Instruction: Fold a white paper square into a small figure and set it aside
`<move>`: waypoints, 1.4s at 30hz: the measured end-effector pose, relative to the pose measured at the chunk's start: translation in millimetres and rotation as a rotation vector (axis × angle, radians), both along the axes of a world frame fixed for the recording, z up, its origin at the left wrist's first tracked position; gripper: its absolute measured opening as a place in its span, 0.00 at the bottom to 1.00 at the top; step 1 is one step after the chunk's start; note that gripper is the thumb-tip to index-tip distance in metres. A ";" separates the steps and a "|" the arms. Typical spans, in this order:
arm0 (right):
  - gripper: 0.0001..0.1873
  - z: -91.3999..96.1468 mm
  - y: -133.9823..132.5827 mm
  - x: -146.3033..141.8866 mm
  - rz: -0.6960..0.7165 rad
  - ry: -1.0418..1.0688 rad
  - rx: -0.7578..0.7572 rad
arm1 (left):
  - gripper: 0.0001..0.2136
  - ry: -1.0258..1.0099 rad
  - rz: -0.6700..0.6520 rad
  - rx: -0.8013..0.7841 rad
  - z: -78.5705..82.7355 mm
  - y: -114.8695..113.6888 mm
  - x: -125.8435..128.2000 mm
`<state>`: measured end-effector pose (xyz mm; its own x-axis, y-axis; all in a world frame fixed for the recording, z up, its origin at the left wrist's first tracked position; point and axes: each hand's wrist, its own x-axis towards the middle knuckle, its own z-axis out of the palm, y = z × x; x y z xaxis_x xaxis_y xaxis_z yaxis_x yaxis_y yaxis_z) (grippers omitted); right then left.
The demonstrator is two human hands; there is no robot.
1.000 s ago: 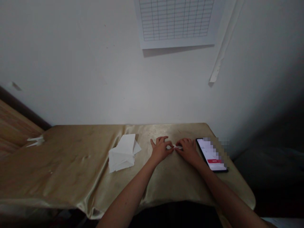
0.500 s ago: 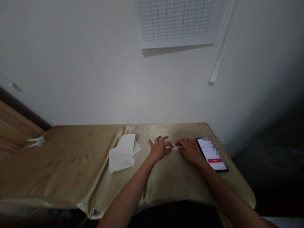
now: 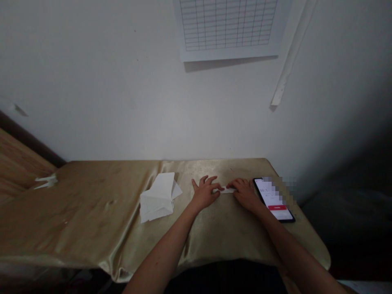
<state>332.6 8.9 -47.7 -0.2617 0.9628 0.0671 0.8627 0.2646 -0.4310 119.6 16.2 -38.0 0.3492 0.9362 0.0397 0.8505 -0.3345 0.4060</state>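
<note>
A small folded strip of white paper [image 3: 227, 190] lies flat on the cloth between my hands. My left hand [image 3: 206, 193] has thumb and index finger closed on its left end, while the other fingers spread outward. On its right end rests my right hand [image 3: 245, 193], fingers bent and pressed onto the paper. To the left is a loose pile of white paper sheets [image 3: 157, 200], overlapping at angles.
A smartphone [image 3: 275, 204] with a lit screen lies right of my right hand. Shiny gold cloth [image 3: 92, 204] covers the table. A gridded sheet [image 3: 228, 28] hangs on the wall behind. White scraps [image 3: 45, 181] lie at the far left.
My right hand's thumb has shifted slightly right, so more of the paper strip shows between my hands. My left hand stays nearly in place.
</note>
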 end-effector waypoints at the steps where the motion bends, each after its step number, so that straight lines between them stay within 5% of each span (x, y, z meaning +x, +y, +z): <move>1: 0.21 0.1 -0.1 -0.7 -0.007 0.007 0.004 | 0.10 -0.008 0.008 0.009 0.4 -0.4 1.1; 7: 0.13 -2.7 -0.3 -6.2 -0.051 0.010 0.054 | 0.07 -0.044 0.046 0.057 1.4 -0.8 8.7; 21: 0.11 -5.1 -0.5 -13.2 -0.099 -0.019 0.063 | 0.08 -0.042 0.059 0.059 -0.8 -0.9 12.0; 42: 0.22 -8.5 9.9 7.6 0.035 0.054 -0.031 | 0.10 -0.024 0.022 -0.028 0.4 5.6 0.2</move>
<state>340.2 18.8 -56.1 -0.2923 0.9549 0.0528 0.8283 0.2804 -0.4850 119.8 21.8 -37.6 0.3278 0.9445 0.0220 0.8472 -0.3042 0.4355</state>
